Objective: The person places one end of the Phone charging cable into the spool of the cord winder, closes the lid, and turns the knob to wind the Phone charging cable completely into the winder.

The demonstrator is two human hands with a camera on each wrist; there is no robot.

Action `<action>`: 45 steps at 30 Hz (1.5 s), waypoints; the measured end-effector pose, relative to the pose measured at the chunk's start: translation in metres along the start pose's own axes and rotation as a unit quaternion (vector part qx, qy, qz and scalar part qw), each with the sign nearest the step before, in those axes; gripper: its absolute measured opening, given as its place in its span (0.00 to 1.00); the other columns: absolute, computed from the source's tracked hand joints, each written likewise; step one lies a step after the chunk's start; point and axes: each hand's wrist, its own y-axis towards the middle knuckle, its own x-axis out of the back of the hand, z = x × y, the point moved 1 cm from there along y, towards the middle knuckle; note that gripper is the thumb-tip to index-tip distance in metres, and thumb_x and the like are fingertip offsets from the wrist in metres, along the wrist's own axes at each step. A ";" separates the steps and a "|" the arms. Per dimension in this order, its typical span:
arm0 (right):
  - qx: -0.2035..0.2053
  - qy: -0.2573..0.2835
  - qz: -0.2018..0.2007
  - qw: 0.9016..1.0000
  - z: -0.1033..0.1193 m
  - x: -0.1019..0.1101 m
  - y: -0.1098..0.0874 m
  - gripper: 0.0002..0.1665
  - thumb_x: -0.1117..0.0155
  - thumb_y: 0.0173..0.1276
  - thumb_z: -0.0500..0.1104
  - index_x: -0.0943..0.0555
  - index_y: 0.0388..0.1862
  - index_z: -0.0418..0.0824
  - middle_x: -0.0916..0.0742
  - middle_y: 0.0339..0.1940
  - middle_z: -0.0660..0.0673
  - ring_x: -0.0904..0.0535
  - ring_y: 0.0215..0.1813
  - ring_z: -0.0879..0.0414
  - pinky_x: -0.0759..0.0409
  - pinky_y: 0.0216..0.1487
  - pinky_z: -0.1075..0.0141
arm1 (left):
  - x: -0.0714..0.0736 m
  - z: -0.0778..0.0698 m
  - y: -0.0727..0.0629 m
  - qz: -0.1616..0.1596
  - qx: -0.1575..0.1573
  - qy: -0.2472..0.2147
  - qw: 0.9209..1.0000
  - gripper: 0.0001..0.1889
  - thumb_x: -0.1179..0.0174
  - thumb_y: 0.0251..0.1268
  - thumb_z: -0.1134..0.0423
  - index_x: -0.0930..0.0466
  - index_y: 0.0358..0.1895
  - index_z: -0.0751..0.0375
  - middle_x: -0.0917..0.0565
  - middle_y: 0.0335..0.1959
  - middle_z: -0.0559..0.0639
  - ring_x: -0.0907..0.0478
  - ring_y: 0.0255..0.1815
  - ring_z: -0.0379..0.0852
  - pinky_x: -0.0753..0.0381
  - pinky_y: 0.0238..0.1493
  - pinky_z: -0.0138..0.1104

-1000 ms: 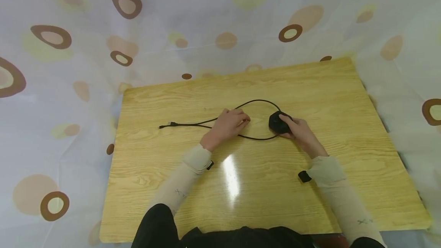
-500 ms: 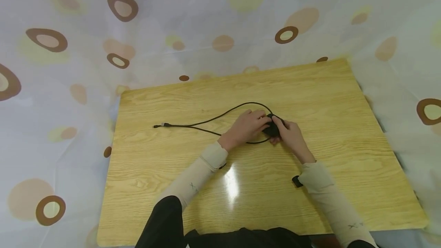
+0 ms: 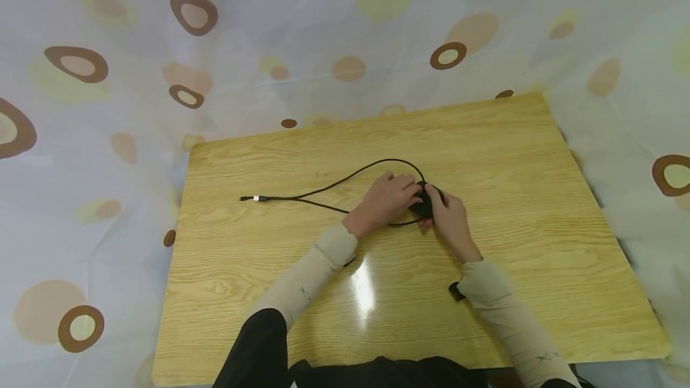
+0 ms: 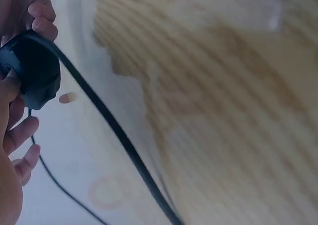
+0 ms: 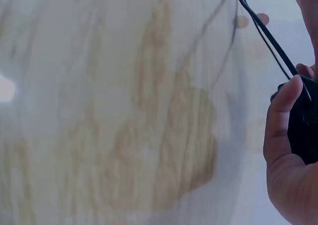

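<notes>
Both hands hold a black hexagonal cable case (image 3: 426,206) above the right middle of the table. My right hand (image 3: 451,223) grips its right side; the right wrist view shows that thumb (image 5: 279,128) laid along the case (image 5: 304,130). From the left, my left hand (image 3: 385,199) has its thumb and curled fingers on the case, as the left wrist view shows with the case (image 4: 37,71). A thin black cable (image 3: 390,160) leaves the case on two sides and joins toward the left. Its connector ends (image 3: 259,198) lie together on the tabletop. Parts of the case are hidden by fingers.
The wood-grain table (image 3: 539,292) reaches well past both hands. A patterned white curtain (image 3: 345,29) hangs behind it and at both sides. Small black wrist devices, one a dark block (image 3: 456,291), sit below the sleeves.
My left hand has moved right from over the cable and taken hold of the case. My right hand has drawn the case slightly left. The connector ends have shifted a little and turned.
</notes>
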 end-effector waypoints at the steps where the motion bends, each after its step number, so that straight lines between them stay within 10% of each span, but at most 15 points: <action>1: 0.006 -0.003 -0.007 1.000 0.000 -0.001 0.000 0.45 0.51 0.77 0.76 0.16 0.49 0.35 0.11 0.16 0.45 0.12 0.20 0.47 0.13 0.32 0.63 | 0.000 -0.001 0.000 -0.003 0.003 0.001 1.000 0.15 0.42 0.82 0.48 0.12 0.51 0.51 0.14 0.46 0.45 0.15 0.43 0.39 0.20 0.44 0.36; 13: -0.013 0.022 -0.031 0.999 -0.003 -0.010 0.002 0.40 0.50 0.80 0.71 0.15 0.46 0.35 0.11 0.19 0.37 0.12 0.20 0.41 0.13 0.29 0.57 | -0.005 -0.017 -0.004 -0.013 0.081 0.000 0.997 0.13 0.41 0.81 0.51 0.14 0.39 0.52 0.15 0.35 0.45 0.17 0.35 0.42 0.26 0.38 0.36; 23: 0.000 0.015 -0.044 0.999 0.004 -0.014 -0.006 0.43 0.50 0.77 0.76 0.15 0.41 0.36 0.13 0.14 0.46 0.14 0.17 0.47 0.15 0.26 0.59 | 0.000 -0.030 0.001 0.039 0.164 -0.009 0.986 0.16 0.43 0.82 0.49 0.14 0.35 0.50 0.14 0.31 0.44 0.16 0.34 0.42 0.24 0.41 0.37; 33: 0.023 -0.054 -0.093 0.994 0.000 -0.022 -0.007 0.41 0.50 0.79 0.74 0.16 0.30 0.40 0.16 0.16 0.53 0.19 0.22 0.54 0.23 0.30 0.66 | 0.011 -0.038 0.010 0.110 0.304 -0.127 0.938 0.19 0.44 0.75 0.57 0.22 0.20 0.51 0.20 0.20 0.45 0.26 0.20 0.42 0.32 0.27 0.32; 45: 0.043 -0.097 -0.102 0.989 -0.004 -0.028 -0.007 0.41 0.52 0.79 0.74 0.18 0.30 0.40 0.14 0.26 0.40 0.21 0.27 0.51 0.25 0.30 0.62 | 0.013 -0.038 0.015 0.159 0.382 -0.146 0.899 0.25 0.45 0.69 0.58 0.40 0.11 0.48 0.36 0.10 0.43 0.44 0.12 0.41 0.44 0.20 0.31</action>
